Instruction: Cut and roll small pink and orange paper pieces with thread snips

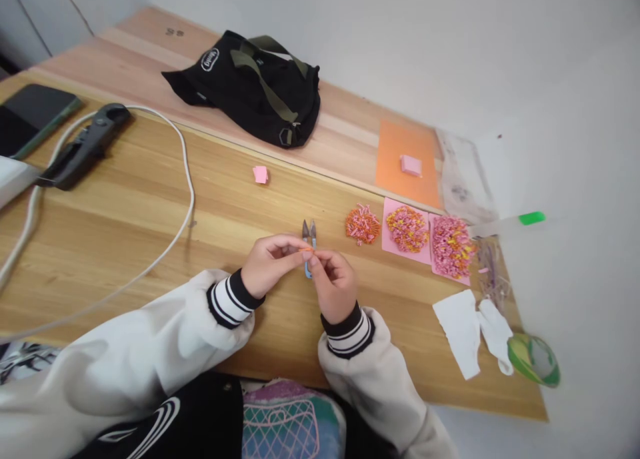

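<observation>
Pale wall (pixel 400 46) behind, wooden surface (pixel 230 206) stretching wide in front of it, and right at the middle, a thin orange strip (pixel 305 250), up between the fingertips! Pinched by the left hand (pixel 273 262) from the left, thumb and forefinger together; pinched by the right hand (pixel 334 282) from the right, in a matching grip, fingertips nearly meeting over the strip. Just beneath in view, lying on the surface: small snips (pixel 306 232), blades toward the far side, blue handle partly hidden by the hands.

Outward to the right now: a loose heap of orange and pink bits (pixel 363 224), then a mixed pile with yellow (pixel 407 229) on a pink sheet (pixel 395 249), then a third pile, mostly pink (pixel 450 246), on another pink sheet just beside. Beyond that, a green-tipped item (pixel 532 218) at the far right. Nearer, a white paper piece (pixel 460 332), a white crumpled piece (pixel 495 332) and a green round item (pixel 535 359) by the edge.

Over to the far side: an orange sheet (pixel 393 152) under a small pink stack (pixel 411 165), and left of it a black bag (pixel 270 92) with olive straps. Nearer than the bag, small pink papers (pixel 261 174). Finally, far left: a looping white cable (pixel 187 172), a dark tool (pixel 93 146) and a phone (pixel 37 116).
</observation>
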`<action>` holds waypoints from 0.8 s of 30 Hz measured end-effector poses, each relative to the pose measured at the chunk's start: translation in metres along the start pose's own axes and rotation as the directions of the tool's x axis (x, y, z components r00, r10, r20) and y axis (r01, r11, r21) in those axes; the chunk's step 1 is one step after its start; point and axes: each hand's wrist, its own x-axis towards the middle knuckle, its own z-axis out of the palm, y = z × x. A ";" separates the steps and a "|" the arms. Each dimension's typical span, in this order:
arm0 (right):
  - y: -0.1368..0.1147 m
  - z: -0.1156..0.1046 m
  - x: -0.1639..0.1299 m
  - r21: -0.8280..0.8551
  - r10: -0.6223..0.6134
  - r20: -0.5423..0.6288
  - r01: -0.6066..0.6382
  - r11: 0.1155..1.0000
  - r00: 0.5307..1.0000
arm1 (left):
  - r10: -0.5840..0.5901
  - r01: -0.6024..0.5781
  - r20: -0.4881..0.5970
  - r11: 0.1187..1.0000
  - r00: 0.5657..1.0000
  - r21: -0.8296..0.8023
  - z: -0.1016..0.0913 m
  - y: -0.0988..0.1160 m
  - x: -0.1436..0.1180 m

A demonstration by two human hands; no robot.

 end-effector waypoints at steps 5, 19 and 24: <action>0.001 0.001 0.000 0.034 0.035 -0.004 -0.035 0.999 0.999 | 0.012 -0.012 0.014 1.000 1.000 0.002 0.000 -0.001 -0.001; 0.000 0.002 0.000 0.109 0.097 0.041 -0.101 0.989 0.994 | 0.022 -0.020 -0.058 0.999 0.998 0.040 0.001 -0.003 0.000; -0.001 0.001 0.006 0.399 0.244 0.098 -0.263 0.878 0.965 | -0.022 0.024 0.045 0.999 0.999 -0.045 0.000 -0.003 -0.003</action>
